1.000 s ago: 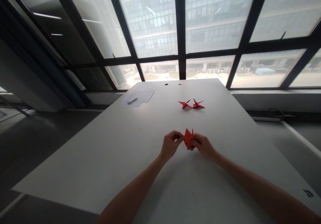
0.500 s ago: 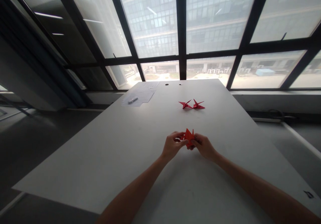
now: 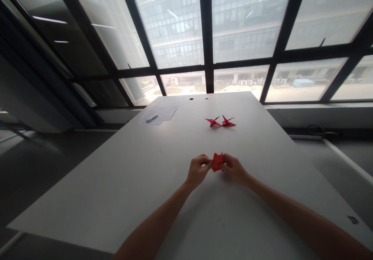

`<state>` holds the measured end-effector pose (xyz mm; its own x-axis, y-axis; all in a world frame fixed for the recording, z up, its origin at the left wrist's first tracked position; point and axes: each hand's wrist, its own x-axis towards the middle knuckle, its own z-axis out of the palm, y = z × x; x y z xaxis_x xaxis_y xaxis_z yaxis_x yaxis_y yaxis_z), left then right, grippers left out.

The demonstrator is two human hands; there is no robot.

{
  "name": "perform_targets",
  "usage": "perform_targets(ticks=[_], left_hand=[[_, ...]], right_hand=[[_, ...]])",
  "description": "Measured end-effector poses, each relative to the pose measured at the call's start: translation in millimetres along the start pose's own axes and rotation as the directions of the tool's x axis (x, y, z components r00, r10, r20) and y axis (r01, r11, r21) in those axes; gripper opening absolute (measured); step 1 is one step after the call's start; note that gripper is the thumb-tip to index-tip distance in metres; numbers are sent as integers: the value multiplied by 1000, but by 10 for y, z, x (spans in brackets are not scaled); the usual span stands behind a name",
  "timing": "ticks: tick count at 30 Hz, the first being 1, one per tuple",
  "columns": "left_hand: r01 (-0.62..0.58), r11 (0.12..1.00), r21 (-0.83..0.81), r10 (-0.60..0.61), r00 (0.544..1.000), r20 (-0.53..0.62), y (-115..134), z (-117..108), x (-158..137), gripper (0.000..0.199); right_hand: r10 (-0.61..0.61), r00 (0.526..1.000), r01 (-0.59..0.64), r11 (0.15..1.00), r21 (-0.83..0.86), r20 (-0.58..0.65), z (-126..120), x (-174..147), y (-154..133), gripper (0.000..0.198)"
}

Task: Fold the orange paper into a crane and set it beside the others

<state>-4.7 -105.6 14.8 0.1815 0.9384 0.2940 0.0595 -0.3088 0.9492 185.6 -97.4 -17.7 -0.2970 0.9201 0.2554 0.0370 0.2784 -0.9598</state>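
Note:
Between my two hands, just above the table, is a red-orange folded paper crane [image 3: 217, 162]. My left hand [image 3: 198, 169] pinches its left edge between thumb and index finger. My right hand [image 3: 234, 168] grips the other side, thumb in front and fingers partly hidden behind the paper. A thin point of the crane sticks up beside the right fingers. Farther off on the table lie two finished-looking red paper cranes, the left one [image 3: 213, 122] and the right one [image 3: 228, 122], side by side and nearly touching.
The white table [image 3: 131, 166] reaches away to tall windows with dark frames [image 3: 207, 38]. At its far left are sheets of paper [image 3: 167, 114] with a white marker-like stick [image 3: 152, 118] on top. A dark mark [image 3: 352, 219] shows near the right edge.
My left fingers have closed into a pinch at the crane's left edge. The crane's upright flap now looks lower and flatter. The whole view has shifted slightly.

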Motion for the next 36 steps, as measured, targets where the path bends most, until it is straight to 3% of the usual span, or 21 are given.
perform_targets(ticks=[7,14,16,18,22,26,33,36], left_hand=[[54,998,-38,-52,996,66,-55,21,22,30],[67,996,-55,-62,994,86,-97,29,40,36],[75,994,-81,-67,992,103,-98,22,49,46],[63,993,-100,-58,997,54,-91,11,54,51],[-52,999,17,52,998,-44,-44,-8,36,31],[-135,987,86,136,991,-12,-9,-11,1,22],[23,1000,-17,-22,999,48,-133,-15,30,29],[75,996,-53,-76,997,-14,-145,-12,48,31]], right_hand=[[-57,998,57,998,-24,-6,-21,-14,-119,23],[-47,999,48,994,-97,13,-94,41,7,19],[-35,999,36,997,-75,17,-133,63,49,19],[-23,999,26,998,-66,34,-162,75,69,20],[-21,993,30,997,-78,113,-166,66,41,22],[-39,985,50,997,-58,165,-151,55,-2,23],[-56,991,68,993,-99,126,-136,85,76,23],[-91,996,86,983,-162,-20,-71,85,138,30]])
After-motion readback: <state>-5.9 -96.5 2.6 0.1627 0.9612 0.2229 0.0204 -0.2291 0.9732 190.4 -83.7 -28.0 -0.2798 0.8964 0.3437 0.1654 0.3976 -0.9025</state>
